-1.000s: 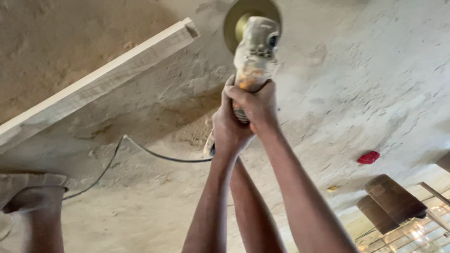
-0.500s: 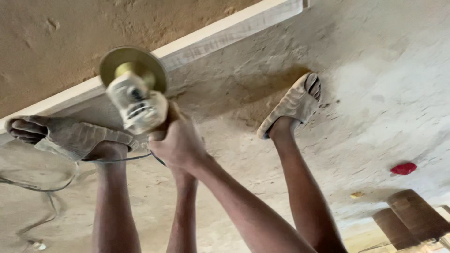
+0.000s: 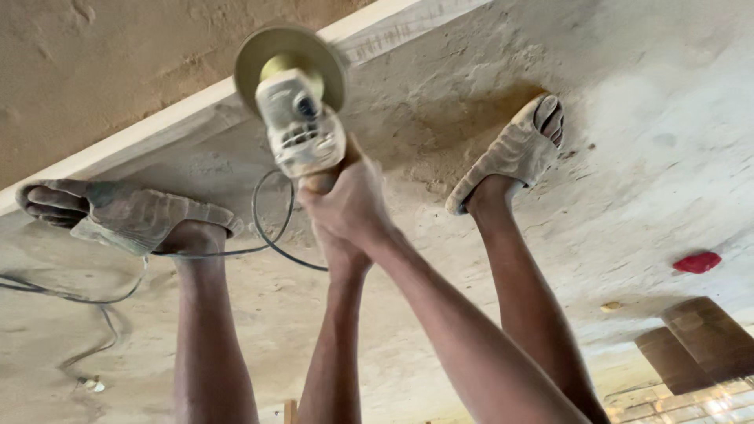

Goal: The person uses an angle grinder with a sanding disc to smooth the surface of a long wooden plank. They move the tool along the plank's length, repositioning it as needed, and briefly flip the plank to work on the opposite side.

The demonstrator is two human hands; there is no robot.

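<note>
Head cam: both hands [image 3: 345, 212] grip dusty grinder [image 3: 298, 118], prob. over plank [image 3: 196, 118].

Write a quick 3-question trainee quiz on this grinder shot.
1. True or false: the right hand and the left hand both grip the angle grinder.
2. In the picture the disc overlaps: A) the pale plank; B) a metal bucket; C) a ladder.
3. What runs from the grinder across the dusty floor, past the sandalled left foot?

Key: 1 true. 2 A. 3 the black cable.
</note>
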